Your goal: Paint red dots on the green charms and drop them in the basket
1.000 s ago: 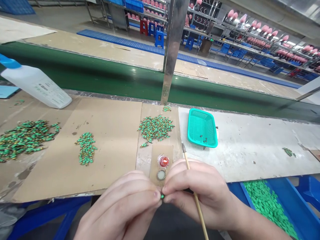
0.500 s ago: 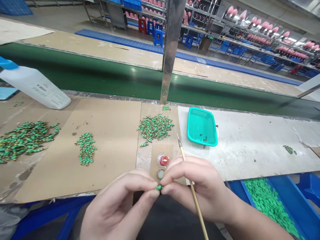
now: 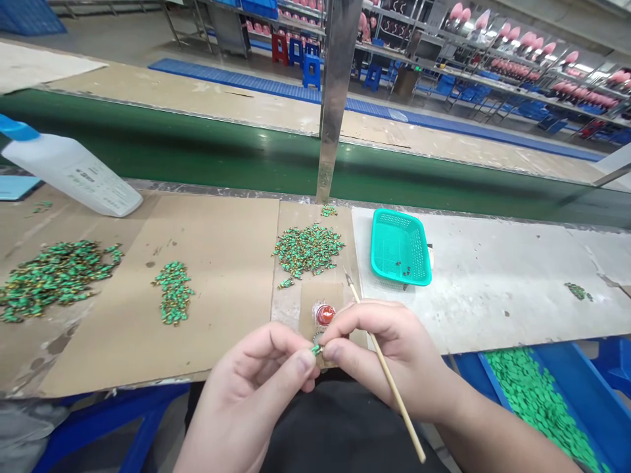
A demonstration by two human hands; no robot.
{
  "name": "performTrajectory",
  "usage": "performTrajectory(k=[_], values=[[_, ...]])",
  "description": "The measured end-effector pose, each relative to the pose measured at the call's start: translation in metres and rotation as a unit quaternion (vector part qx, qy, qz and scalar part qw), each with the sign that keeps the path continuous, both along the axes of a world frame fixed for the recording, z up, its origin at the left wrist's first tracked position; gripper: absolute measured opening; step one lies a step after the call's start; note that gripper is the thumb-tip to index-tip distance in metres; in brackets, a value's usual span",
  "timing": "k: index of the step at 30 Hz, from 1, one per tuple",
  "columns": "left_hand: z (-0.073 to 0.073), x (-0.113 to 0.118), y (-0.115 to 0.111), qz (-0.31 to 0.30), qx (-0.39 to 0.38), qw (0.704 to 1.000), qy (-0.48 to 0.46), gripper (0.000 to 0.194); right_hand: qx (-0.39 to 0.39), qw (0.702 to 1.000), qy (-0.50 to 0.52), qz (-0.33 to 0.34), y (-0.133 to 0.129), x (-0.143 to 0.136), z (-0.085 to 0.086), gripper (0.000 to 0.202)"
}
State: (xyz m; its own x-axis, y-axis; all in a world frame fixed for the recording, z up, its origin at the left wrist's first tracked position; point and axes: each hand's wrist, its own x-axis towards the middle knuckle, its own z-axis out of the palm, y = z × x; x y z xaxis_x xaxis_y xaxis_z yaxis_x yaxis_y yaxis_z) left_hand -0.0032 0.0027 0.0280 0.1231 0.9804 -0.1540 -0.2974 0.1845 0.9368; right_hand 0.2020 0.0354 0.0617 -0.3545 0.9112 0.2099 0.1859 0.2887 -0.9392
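A small green piece [image 3: 316, 350] is pinched between the fingertips of my left hand [image 3: 269, 381] and my right hand [image 3: 389, 351]. My right hand also holds a thin wooden brush [image 3: 387, 374], its bristles pointing up and away. Just beyond my fingers is a small pot of red paint [image 3: 325, 315], with a bottle cap partly hidden behind my fingertips. Farther back lies a pile of small green and gold pieces [image 3: 308, 249]. Another small pile [image 3: 173, 292] is left of it.
A turquoise basket [image 3: 400, 248] with a few dark bits stands right of the pile. At the left are a white bottle [image 3: 73, 172] and a large green pile [image 3: 54, 276]. A metal post [image 3: 331, 112] rises behind. Lower right, a blue bin [image 3: 582, 387] holds green pieces.
Both hands have moved slightly up, toward the paint pot, with the green piece. The brush has tilted a little and its lower end now shows. My fingers now cover more of the bottle cap.
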Motion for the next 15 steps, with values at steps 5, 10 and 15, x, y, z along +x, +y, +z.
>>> performTrajectory(k=[5, 10, 15], values=[[-0.008, -0.002, 0.027, -0.010, 0.074, 0.977, 0.198, 0.020, 0.052, 0.994, -0.074, -0.056, 0.001, 0.012, -0.012, 0.014], [-0.037, 0.008, 0.102, 0.053, 0.174, 0.896, 0.406, 0.018, 0.014, 0.992, -0.045, -0.113, 0.003, 0.031, -0.026, 0.038], [-0.059, 0.020, 0.156, 0.047, 0.193, 0.833, 0.516, 0.005, -0.028, 0.992, -0.028, -0.120, -0.003, 0.054, -0.052, 0.048]])
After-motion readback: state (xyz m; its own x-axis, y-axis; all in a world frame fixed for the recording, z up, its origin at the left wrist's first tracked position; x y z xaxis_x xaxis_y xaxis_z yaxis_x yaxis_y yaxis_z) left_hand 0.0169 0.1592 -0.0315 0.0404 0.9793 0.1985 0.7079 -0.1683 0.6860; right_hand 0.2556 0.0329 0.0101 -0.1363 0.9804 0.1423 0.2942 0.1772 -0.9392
